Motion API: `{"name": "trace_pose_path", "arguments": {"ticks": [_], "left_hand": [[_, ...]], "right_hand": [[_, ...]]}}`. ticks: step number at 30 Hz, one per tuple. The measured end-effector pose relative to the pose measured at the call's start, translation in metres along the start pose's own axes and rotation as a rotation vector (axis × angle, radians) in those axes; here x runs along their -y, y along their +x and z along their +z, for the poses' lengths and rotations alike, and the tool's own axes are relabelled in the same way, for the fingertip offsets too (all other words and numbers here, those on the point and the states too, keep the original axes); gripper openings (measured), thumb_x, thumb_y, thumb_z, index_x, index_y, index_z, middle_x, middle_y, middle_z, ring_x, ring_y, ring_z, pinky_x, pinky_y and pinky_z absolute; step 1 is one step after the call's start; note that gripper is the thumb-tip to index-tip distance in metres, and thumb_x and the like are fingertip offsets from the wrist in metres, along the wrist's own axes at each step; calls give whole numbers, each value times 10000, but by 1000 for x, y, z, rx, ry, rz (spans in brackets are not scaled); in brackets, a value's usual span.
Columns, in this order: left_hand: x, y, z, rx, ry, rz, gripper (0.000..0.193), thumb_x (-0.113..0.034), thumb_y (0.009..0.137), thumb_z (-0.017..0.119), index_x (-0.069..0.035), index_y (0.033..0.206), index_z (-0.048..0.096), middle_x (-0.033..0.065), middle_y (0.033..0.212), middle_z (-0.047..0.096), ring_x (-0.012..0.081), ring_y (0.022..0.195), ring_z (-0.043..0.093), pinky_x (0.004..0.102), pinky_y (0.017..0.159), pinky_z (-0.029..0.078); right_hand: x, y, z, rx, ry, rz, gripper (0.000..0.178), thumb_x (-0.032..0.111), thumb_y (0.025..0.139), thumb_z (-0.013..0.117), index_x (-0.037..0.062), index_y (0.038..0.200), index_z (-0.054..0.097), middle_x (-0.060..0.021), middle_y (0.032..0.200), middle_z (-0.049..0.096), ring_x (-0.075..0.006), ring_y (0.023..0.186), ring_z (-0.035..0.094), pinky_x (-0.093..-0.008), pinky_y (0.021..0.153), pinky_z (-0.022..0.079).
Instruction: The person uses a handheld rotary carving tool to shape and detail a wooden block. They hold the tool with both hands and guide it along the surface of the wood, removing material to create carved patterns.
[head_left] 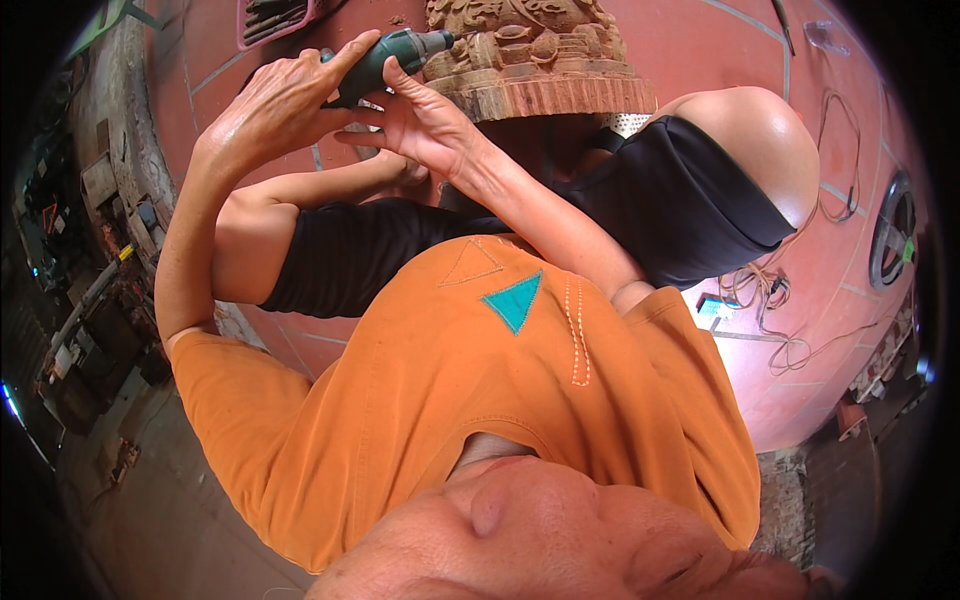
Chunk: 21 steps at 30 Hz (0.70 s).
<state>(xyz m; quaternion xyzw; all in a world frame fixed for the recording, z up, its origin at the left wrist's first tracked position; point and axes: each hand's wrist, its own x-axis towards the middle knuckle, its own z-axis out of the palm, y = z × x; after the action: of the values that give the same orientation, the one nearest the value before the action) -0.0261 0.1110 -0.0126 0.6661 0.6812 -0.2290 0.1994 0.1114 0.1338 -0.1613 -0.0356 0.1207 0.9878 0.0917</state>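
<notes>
Through the head view I see a pink tray (241, 28) holding dark rods (275, 15) on the red tiled floor (720, 60), where cords (768, 290) lie tangled at right. The green power tool (374, 70), grey-nosed, sits upper left of centre, beside a carved brown wooden piece (545, 55); I can't tell whether they touch. My left hand (292, 98) curls around it; my right hand (430, 125) has fingers loosely spread, thumb at the casing.

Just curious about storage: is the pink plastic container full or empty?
Not empty: dark stick-like pieces lie in the pink plastic container. Whether full, I cannot tell; the frame crops it.
</notes>
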Motion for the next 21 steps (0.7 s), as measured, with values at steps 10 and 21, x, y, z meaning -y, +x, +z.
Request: {"name": "trace_pose_path", "arguments": {"ticks": [10,21], "left_hand": [[-1,-3,1,14,-7,4,889,-201,775,734,-274,1508,236,168,838,585,340,780,628,438,688,487],[-4,-9,-1,25,-6,11,880,-216,781,733,-263,1508,240,167,835,577,338,782,622,433,687,487]], "right_hand": [[-2,-3,0,-9,11,1,509,376,843,689,107,1234,504,-115,1180,605,-312,1109,583,-567,956,471],[-6,-8,2,-35,17,25,543,371,840,694,80,1255,497,-137,1199,600,-328,1132,562,-576,995,434]]}}
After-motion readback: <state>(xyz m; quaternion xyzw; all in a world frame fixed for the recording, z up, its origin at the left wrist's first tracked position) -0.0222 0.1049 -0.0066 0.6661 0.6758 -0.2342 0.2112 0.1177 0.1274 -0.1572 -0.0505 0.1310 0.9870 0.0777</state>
